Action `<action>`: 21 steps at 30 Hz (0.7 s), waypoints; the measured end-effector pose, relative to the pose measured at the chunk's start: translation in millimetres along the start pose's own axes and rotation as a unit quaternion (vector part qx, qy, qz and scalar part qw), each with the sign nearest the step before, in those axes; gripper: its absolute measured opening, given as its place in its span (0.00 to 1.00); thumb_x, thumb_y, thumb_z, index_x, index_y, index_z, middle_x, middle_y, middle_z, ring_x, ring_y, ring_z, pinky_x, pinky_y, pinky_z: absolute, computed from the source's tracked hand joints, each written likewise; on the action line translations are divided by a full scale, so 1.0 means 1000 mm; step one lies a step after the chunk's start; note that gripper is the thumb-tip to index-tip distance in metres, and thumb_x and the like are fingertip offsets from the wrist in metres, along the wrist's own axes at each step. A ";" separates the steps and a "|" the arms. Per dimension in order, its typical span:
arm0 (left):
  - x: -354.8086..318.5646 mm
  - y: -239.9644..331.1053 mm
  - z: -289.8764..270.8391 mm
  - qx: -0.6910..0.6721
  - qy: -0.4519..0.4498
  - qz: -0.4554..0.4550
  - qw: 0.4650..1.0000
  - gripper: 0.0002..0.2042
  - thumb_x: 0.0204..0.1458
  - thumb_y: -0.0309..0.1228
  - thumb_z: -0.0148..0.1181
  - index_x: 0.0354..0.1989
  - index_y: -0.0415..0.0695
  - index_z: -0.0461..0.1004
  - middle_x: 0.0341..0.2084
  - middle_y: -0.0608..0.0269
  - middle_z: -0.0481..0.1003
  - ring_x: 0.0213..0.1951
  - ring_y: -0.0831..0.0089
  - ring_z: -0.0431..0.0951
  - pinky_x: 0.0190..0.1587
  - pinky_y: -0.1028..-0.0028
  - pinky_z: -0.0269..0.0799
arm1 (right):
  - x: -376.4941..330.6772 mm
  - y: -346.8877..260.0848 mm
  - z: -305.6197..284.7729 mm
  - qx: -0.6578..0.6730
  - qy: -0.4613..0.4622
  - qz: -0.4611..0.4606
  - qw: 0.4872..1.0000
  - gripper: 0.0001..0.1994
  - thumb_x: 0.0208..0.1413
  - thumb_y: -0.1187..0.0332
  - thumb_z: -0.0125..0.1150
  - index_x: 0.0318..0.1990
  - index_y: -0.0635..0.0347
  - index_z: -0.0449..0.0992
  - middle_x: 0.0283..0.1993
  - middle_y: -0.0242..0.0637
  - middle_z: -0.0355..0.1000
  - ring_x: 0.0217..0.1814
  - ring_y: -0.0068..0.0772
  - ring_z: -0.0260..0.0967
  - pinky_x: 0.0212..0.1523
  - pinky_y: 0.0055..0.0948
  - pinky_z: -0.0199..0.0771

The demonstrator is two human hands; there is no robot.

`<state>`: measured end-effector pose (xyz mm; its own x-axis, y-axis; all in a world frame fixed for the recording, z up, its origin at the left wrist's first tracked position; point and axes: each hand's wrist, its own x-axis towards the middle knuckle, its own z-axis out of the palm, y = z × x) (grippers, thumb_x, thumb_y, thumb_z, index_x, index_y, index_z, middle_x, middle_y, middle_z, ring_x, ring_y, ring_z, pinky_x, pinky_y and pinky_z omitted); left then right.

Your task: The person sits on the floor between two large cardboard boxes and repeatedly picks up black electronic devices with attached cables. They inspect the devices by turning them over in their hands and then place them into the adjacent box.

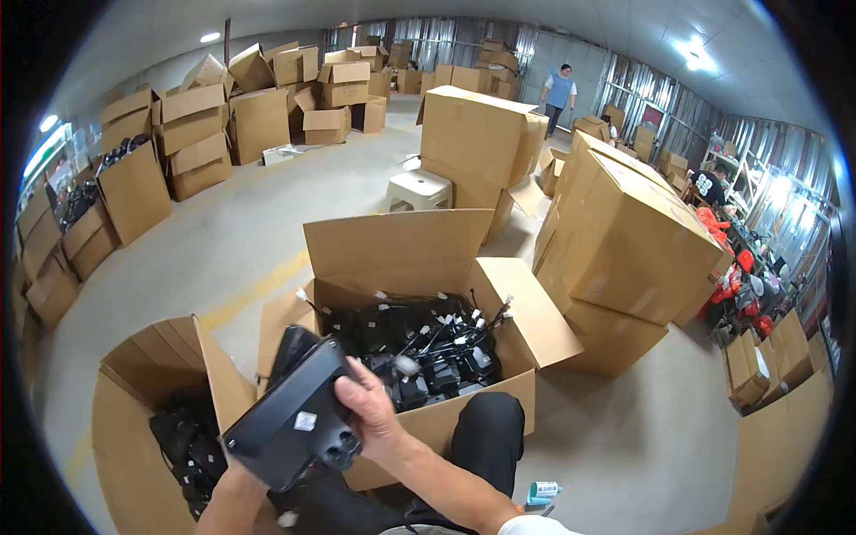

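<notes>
A black plastic housing (299,415) with a small white label and round fittings at one corner is tilted in front of me. My right hand (370,406) is closed on its right edge, thumb on the upper face. Behind its upper end shows another black part (294,346); I cannot tell whether the two are joined. My left hand (242,486) reaches under the housing's lower left end, and its fingers are hidden. Just beyond, an open cardboard box (392,250) contains many black units (437,370) with cables and white connectors.
Another open box (160,357) with black items (187,450) stands at my left. Large cartons (615,232) are stacked at right, near a white stool (417,191). A teal-labelled bottle (542,492) lies on the floor. One person (560,91) stands far off; another (709,185) is at right.
</notes>
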<state>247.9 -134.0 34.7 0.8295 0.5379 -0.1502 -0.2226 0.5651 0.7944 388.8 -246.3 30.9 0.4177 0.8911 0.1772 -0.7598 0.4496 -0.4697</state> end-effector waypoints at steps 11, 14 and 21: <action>0.012 -0.043 0.047 0.176 0.056 0.217 0.959 0.27 0.60 0.33 0.68 0.63 0.36 0.64 0.51 0.56 0.76 0.51 0.71 0.77 0.58 0.70 0.72 | -0.025 -0.020 -0.019 -0.379 0.230 -0.317 0.839 0.30 0.62 0.58 0.70 0.65 0.66 0.68 0.54 0.40 0.74 0.55 0.28 0.72 0.58 0.26 0.72; 0.010 -0.040 0.042 0.119 0.045 0.152 0.980 0.24 0.64 0.38 0.63 0.61 0.37 0.66 0.52 0.58 0.76 0.53 0.70 0.77 0.59 0.67 0.73 | -0.026 -0.026 -0.028 -0.433 0.213 -0.326 0.813 0.37 0.58 0.59 0.73 0.69 0.69 0.63 0.61 0.47 0.70 0.61 0.36 0.69 0.63 0.32 0.69; 0.027 -0.040 0.030 -0.101 0.086 -0.054 0.990 0.26 0.70 0.54 0.41 0.55 0.43 0.73 0.52 0.57 0.78 0.55 0.62 0.77 0.62 0.62 0.71 | -0.019 -0.012 -0.055 -0.520 0.193 -0.433 0.711 0.22 0.57 0.62 0.74 0.51 0.68 0.75 0.50 0.45 0.76 0.50 0.36 0.75 0.53 0.32 0.75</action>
<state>294.9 -160.6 16.7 0.7589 0.5555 -0.3398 -0.2491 0.7298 0.6367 416.8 -272.2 -14.4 0.7622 0.1337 0.6333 0.5607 0.3525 -0.7492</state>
